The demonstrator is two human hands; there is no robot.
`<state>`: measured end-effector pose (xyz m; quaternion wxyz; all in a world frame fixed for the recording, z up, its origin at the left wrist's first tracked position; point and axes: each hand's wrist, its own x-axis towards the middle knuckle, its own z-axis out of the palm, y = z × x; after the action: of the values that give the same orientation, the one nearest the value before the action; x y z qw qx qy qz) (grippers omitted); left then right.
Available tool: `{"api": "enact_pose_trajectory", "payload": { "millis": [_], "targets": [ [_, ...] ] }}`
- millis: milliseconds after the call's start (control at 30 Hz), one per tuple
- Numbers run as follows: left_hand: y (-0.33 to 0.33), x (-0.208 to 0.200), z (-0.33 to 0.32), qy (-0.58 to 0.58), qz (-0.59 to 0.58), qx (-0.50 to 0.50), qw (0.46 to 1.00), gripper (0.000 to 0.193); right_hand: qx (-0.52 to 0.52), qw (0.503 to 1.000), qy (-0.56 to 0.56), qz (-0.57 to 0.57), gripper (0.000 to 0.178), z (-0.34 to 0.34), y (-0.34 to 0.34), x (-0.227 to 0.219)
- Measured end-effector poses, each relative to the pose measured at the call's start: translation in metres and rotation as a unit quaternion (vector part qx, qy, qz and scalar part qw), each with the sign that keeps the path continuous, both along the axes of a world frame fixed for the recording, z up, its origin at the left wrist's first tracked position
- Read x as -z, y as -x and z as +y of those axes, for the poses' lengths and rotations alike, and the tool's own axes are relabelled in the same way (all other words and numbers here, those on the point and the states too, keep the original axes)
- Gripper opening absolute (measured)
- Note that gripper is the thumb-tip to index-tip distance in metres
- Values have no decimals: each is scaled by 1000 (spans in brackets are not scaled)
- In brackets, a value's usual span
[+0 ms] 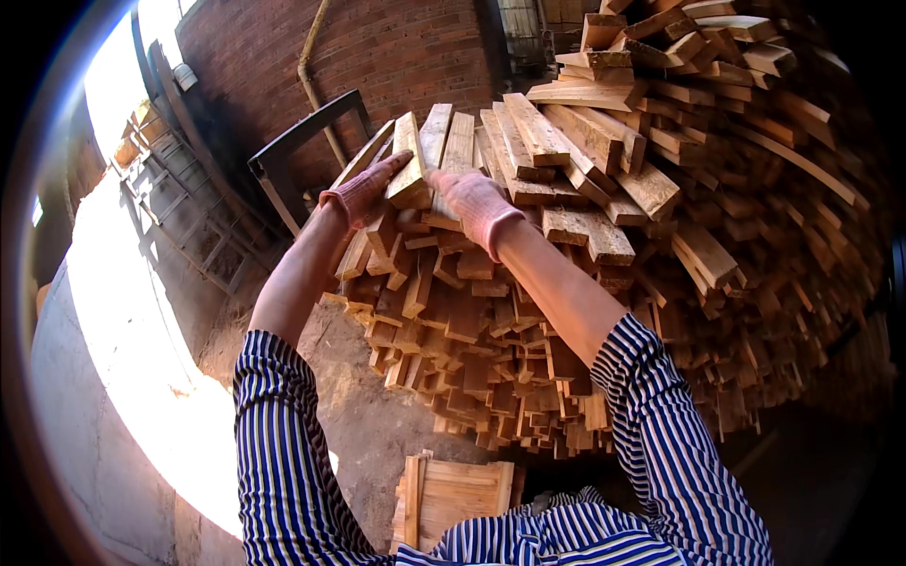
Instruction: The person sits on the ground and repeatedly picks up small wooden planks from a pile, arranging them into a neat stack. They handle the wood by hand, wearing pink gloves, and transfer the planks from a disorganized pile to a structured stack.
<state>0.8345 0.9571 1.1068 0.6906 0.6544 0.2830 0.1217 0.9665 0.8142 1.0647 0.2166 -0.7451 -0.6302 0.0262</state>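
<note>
Left hand (370, 184) and right hand (472, 200) touch one plank (408, 140) (whether fingers (392, 168) grip, I can't tell).

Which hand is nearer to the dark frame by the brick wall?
Left. The left hand appears below and right of the dark frame; the right hand is farther right.

Timber strips (538, 141): were pale tan to orange-brown. Left cuff (356, 201): was dusty pink, plain. Right cuff (494, 223): was likewise pink. Shirt (283, 443): was navy-blue and white, narrowly striped. Wall (406, 47): was reddish-brown, brick-patterned. Pipe (304, 70): was mustard yellow. Angular frame (304, 127): was near-black. Wooden panel (460, 491): was honey-coloured.
</note>
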Motion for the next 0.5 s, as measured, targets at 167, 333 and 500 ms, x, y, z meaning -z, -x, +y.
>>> {"api": "enact_pose_trajectory", "payload": {
  "millis": [167,333,500],
  "targets": [
    [6,-11,24,-215,29,-86,972,60,-136,720,-93,674,75,-2,9,-6],
    [-18,-5,-11,-87,-36,-74,993,46,-95,800,-54,590,61,43,-45,20],
    [13,6,-13,-74,-2,-94,993,46,60,972,188,131,86,20,25,-8]
  ]
}}
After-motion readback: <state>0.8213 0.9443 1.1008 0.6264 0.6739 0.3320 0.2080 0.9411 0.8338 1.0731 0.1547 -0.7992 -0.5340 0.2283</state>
